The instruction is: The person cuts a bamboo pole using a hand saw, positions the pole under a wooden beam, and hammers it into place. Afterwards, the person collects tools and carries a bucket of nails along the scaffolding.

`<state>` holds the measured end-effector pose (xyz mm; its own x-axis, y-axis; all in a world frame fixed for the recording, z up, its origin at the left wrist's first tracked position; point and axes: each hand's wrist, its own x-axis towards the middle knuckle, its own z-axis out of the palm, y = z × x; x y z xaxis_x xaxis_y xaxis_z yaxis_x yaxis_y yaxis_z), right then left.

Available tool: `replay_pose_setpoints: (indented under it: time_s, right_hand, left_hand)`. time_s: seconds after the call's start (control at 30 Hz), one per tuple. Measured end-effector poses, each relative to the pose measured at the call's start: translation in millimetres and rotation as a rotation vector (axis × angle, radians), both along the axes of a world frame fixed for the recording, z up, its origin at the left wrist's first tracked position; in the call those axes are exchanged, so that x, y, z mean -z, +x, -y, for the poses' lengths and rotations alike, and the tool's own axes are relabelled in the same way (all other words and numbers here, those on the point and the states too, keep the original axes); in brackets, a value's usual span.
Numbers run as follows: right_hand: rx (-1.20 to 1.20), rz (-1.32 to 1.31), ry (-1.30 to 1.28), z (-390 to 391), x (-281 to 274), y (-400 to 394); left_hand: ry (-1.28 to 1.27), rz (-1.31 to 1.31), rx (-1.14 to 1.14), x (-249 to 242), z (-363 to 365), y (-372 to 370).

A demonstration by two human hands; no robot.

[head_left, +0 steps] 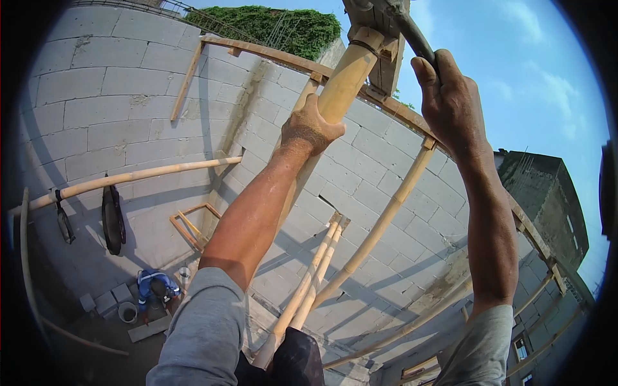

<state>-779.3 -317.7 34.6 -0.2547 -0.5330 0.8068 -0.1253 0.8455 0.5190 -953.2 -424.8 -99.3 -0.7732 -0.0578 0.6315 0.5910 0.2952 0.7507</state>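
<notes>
My left hand [310, 128] is wrapped around a thick bamboo pole [344, 80] that rises to a wooden bracket [380, 45] at the top of a grey block wall [109, 96]. My right hand [450, 103] is raised higher and grips a dark curved bar or tool handle [412, 35] beside that bracket. Both arms reach upward in grey sleeves. The end of the dark handle is cut off by the frame's top edge.
More bamboo poles [380, 225] lean against the wall as scaffolding, and one horizontal pole [129, 177] crosses on the left with dark objects hanging from it. Far below, a person in blue [156, 288] crouches among loose blocks and a bucket [127, 312]. Buildings stand at right.
</notes>
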Motion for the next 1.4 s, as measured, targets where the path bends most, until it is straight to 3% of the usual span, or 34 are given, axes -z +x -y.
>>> replay_pose_setpoints:
  time_s: [0.33,0.43,0.5,0.67,0.97,1.17,1.23,1.3,1.4]
  right_hand:
    - [-0.34,-0.193,0.051,21,9,27]
    - [-0.247,-0.196,0.128,12,-2,11]
    - [0.364,-0.009,-0.061,9,-8,-1]
    - [-0.021,-0.123,0.024,6,8,24]
    - [0.005,-0.068,0.089,30,8,24]
    - [-0.223,-0.249,0.165,14,6,15]
    - [0.185,-0.149,0.141,-2,-5,-5]
    - [0.289,-0.091,0.014,4,-10,-6]
    - [0.054,-0.143,0.054,5,-5,2]
  left_hand:
    - [0.053,-0.129,-0.011,6,-1,-5]
    - [0.045,-0.091,0.0,7,-4,-2]
    - [0.05,-0.042,0.016,5,-2,0]
    - [0.048,-0.109,0.016,2,-2,-3]
    - [0.08,-0.092,0.086,7,1,4]
    - [0.076,-0.118,0.063,4,2,-2]
    - [0.064,-0.074,0.076,6,-1,2]
    - [0.031,-0.03,0.081,0,3,5]
    - [0.092,-0.136,0.064,6,0,1]
